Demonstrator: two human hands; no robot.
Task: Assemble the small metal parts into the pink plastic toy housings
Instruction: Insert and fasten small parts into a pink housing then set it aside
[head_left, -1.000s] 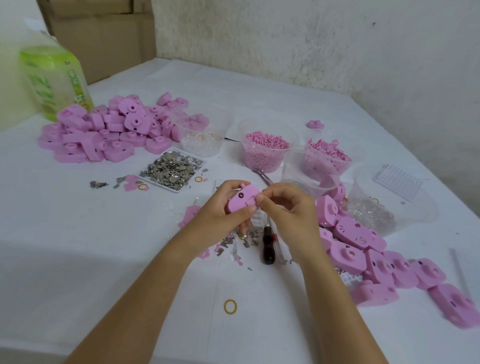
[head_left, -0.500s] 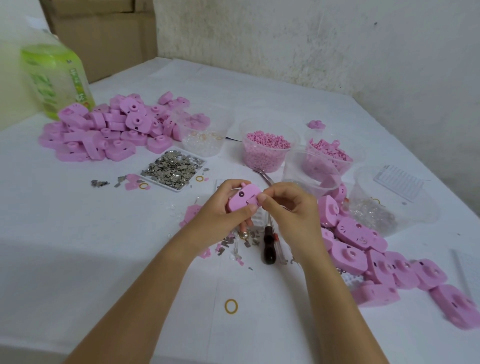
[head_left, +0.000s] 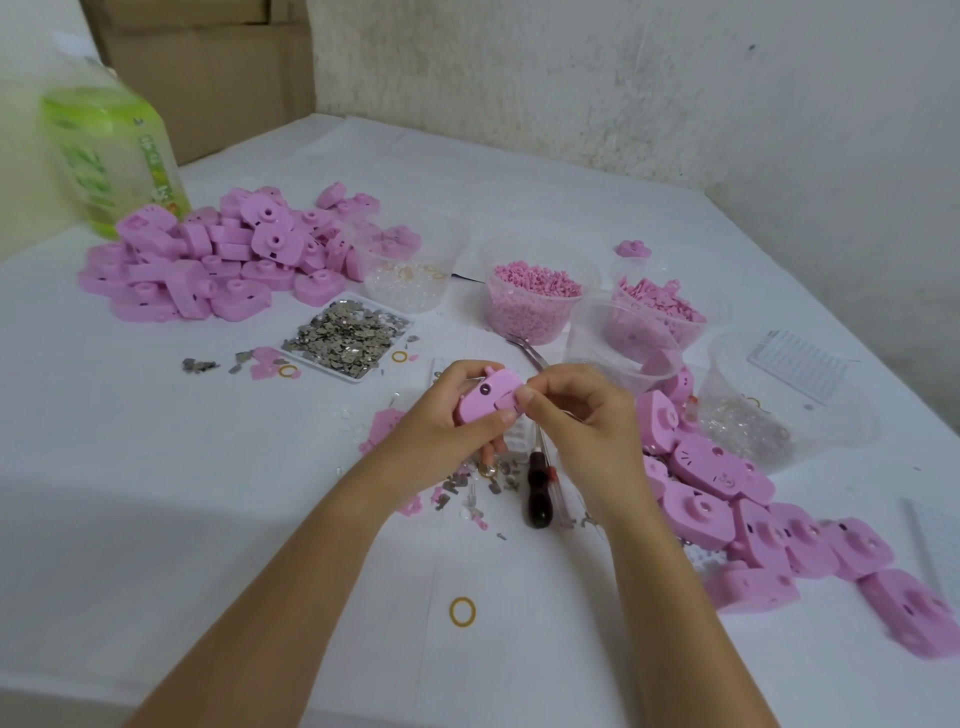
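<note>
My left hand (head_left: 441, 426) curls round a smooth, rounded pink plastic housing (head_left: 485, 399); my right hand (head_left: 576, 426) pinches its edge with bent thumb and forefinger.

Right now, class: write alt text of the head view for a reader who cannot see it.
A left hand grips a pink toy housing above a white table while the right hand pinches at its edge. Piles of pink housings lie at far left and at right; a tray of metal parts, tubs of pink pieces and a screwdriver sit between.

Bare forearms (head_left: 291, 587), slim wrists (head_left: 376, 475) (short nails (head_left: 523, 397))
</note>
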